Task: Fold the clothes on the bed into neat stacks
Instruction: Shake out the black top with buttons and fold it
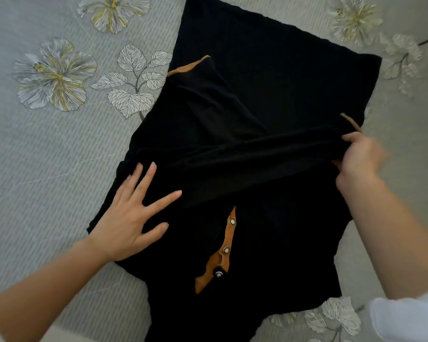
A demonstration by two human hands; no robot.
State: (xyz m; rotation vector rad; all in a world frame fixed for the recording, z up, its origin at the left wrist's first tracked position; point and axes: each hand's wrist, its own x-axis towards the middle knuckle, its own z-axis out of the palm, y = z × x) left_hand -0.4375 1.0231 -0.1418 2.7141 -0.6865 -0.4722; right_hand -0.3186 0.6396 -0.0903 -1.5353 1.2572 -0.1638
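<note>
The left hand (129, 218) lies flat, fingers (145, 180) straight and spread, pressing the one black garment (257, 95) onto the bed (35, 169). The right hand (358, 159) curls round a bunched fold of it, stretched between both hands. Three buttons (226, 250) sit just right of the left fingers.
</note>
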